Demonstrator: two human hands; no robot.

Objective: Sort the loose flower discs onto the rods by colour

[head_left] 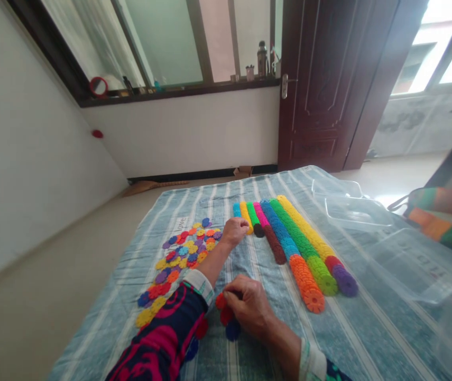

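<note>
My left hand point(233, 231) reaches forward over the striped blue cloth point(368, 328), fingers curled at the near end of a short blue and yellow rod of stacked discs point(242, 213). My right hand point(248, 307) is closed on red plastic flower discs point(221, 308), with a blue disc just below it. Several long rods of stacked discs point(297, 243) in yellow, green, blue, pink, orange and purple lie side by side to the right. A loose scatter of coloured discs point(178, 259) lies to the left.
A clear plastic box point(420, 264) and its lid point(348, 203) sit on the cloth at the right. Beyond stand a dark wooden door point(329, 79), a white wall and a window ledge with bottles. A striped object point(443, 211) is at the far right.
</note>
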